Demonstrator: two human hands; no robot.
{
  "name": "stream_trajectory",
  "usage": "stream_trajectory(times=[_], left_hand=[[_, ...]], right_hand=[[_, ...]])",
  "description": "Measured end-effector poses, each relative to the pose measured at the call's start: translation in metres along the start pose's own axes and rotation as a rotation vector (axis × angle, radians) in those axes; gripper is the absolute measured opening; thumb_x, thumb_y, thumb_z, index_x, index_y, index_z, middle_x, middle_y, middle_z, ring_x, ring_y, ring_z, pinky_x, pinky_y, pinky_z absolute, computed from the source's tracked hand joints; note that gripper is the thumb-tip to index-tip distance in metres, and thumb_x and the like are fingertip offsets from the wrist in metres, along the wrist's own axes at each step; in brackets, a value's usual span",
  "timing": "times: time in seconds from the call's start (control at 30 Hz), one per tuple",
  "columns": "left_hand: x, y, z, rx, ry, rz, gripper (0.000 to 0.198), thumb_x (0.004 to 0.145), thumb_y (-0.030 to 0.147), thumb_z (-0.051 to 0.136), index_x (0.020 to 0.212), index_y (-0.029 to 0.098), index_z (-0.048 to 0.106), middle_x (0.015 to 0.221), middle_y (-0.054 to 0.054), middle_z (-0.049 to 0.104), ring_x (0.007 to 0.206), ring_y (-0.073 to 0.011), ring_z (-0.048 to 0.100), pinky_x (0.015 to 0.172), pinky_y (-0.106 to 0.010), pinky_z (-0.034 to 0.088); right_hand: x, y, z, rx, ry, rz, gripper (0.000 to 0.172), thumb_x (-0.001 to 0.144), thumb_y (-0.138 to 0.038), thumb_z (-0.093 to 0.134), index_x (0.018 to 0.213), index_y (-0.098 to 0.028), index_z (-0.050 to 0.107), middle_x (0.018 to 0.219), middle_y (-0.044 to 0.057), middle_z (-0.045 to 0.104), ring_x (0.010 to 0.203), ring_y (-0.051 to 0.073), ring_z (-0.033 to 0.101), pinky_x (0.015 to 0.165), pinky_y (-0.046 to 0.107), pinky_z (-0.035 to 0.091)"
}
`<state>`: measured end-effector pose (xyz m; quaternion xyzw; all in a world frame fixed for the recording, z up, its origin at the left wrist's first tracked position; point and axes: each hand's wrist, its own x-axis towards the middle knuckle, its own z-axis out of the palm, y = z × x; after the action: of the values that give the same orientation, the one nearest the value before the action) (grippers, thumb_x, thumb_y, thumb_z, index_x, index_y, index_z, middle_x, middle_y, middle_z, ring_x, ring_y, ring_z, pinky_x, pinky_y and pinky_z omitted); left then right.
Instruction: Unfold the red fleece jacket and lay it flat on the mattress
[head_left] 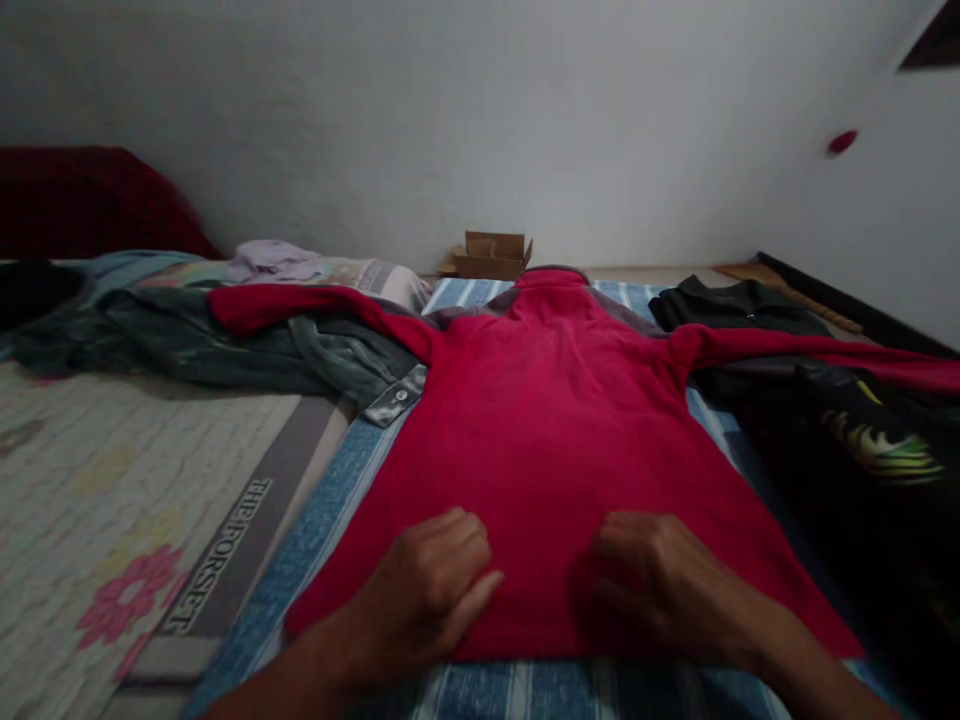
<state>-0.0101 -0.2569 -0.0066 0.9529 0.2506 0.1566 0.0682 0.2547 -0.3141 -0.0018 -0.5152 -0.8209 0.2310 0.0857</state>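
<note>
A red long-sleeved top [555, 410] lies spread flat on a blue striped sheet [330, 500], sleeves stretched out to both sides, collar at the far end. My left hand [427, 590] rests on the near hem with curled fingers, pinching the fabric. Close beside it, my right hand [660, 580] presses on the hem too, fingers bent into the cloth.
A grey-green shirt [225, 345] lies under the left sleeve. Dark garments [847, 430] are piled at the right, one with a green print. A floral bedcover [112, 500] is on the left, a small cardboard box [491, 255] by the far wall.
</note>
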Motion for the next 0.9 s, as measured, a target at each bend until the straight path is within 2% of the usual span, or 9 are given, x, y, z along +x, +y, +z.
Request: stream_trajectory(times=[0.1, 0.17, 0.23, 0.37, 0.53, 0.67, 0.77, 0.83, 0.9], left_hand=[[-0.032, 0.035, 0.011, -0.003, -0.047, 0.083, 0.013, 0.086, 0.014, 0.046, 0.074, 0.018, 0.050, 0.072, -0.001, 0.055, 0.064, -0.0155, 0.048, 0.059, -0.028, 0.038], [-0.046, 0.043, 0.019, 0.030, -0.070, 0.080, 0.012, 0.083, 0.010, 0.044, 0.085, 0.017, 0.053, 0.085, -0.004, 0.060, 0.076, -0.0181, 0.053, 0.068, -0.031, 0.043], [-0.054, 0.043, 0.027, 0.080, -0.056, 0.070, 0.024, 0.081, 0.006, 0.041, 0.098, 0.015, 0.054, 0.102, -0.008, 0.061, 0.092, -0.0210, 0.054, 0.080, -0.035, 0.044], [-0.059, 0.038, 0.035, 0.197, 0.037, 0.058, 0.037, 0.077, 0.001, 0.037, 0.108, 0.013, 0.053, 0.111, -0.010, 0.060, 0.105, -0.0227, 0.053, 0.090, -0.038, 0.042], [-0.055, 0.033, 0.035, 0.238, 0.130, 0.064, 0.034, 0.079, 0.002, 0.035, 0.105, 0.011, 0.055, 0.100, -0.011, 0.064, 0.095, -0.0221, 0.059, 0.084, -0.037, 0.048], [-0.044, 0.025, 0.029, 0.197, 0.287, 0.040, 0.024, 0.084, 0.004, 0.035, 0.095, 0.013, 0.055, 0.081, -0.007, 0.064, 0.080, -0.0175, 0.062, 0.074, -0.029, 0.053], [-0.038, 0.019, 0.027, 0.213, 0.394, 0.056, 0.024, 0.085, 0.004, 0.034, 0.094, 0.013, 0.055, 0.086, -0.009, 0.064, 0.085, -0.0170, 0.062, 0.077, -0.029, 0.053], [-0.038, 0.017, 0.029, 0.247, 0.382, 0.101, 0.025, 0.087, 0.005, 0.033, 0.088, 0.015, 0.056, 0.091, -0.010, 0.065, 0.088, -0.0170, 0.062, 0.079, -0.030, 0.054], [-0.040, 0.016, 0.032, 0.277, 0.309, 0.142, 0.025, 0.088, 0.007, 0.034, 0.083, 0.015, 0.057, 0.097, -0.011, 0.065, 0.092, -0.0176, 0.061, 0.081, -0.031, 0.053]], right_hand=[[-0.031, -0.009, 0.040, -0.141, 0.086, -0.155, 0.015, 0.088, -0.012, 0.044, 0.090, -0.020, 0.057, 0.095, 0.004, 0.061, 0.087, 0.017, 0.057, 0.076, 0.031, 0.044], [-0.042, -0.006, 0.060, -0.269, 0.202, -0.239, 0.024, 0.087, -0.008, 0.042, 0.102, -0.020, 0.057, 0.115, 0.008, 0.058, 0.109, 0.022, 0.052, 0.089, 0.040, 0.043], [-0.047, -0.001, 0.071, -0.366, 0.288, -0.279, 0.031, 0.087, -0.007, 0.039, 0.112, -0.020, 0.053, 0.126, 0.011, 0.052, 0.120, 0.024, 0.045, 0.094, 0.044, 0.042], [-0.053, 0.004, 0.074, -0.425, 0.402, -0.320, 0.038, 0.087, -0.004, 0.033, 0.116, -0.019, 0.051, 0.125, 0.012, 0.054, 0.121, 0.022, 0.046, 0.094, 0.043, 0.045], [-0.058, 0.014, 0.072, -0.291, 0.535, -0.332, 0.032, 0.087, -0.006, 0.033, 0.108, -0.017, 0.053, 0.113, 0.013, 0.062, 0.107, 0.019, 0.058, 0.086, 0.035, 0.052], [-0.058, 0.022, 0.069, -0.139, 0.543, -0.276, 0.026, 0.090, -0.011, 0.033, 0.103, -0.016, 0.055, 0.109, 0.013, 0.064, 0.105, 0.018, 0.059, 0.085, 0.032, 0.052], [-0.058, 0.023, 0.069, -0.227, 0.554, -0.250, 0.027, 0.090, -0.011, 0.034, 0.094, -0.017, 0.060, 0.110, 0.012, 0.063, 0.100, 0.020, 0.061, 0.080, 0.033, 0.053], [-0.058, 0.021, 0.070, -0.314, 0.562, -0.266, 0.028, 0.089, -0.011, 0.035, 0.094, -0.017, 0.062, 0.112, 0.013, 0.062, 0.100, 0.022, 0.060, 0.081, 0.035, 0.053], [-0.059, 0.018, 0.071, -0.370, 0.547, -0.282, 0.028, 0.088, -0.011, 0.038, 0.103, -0.016, 0.061, 0.117, 0.015, 0.059, 0.106, 0.023, 0.057, 0.086, 0.039, 0.052]])
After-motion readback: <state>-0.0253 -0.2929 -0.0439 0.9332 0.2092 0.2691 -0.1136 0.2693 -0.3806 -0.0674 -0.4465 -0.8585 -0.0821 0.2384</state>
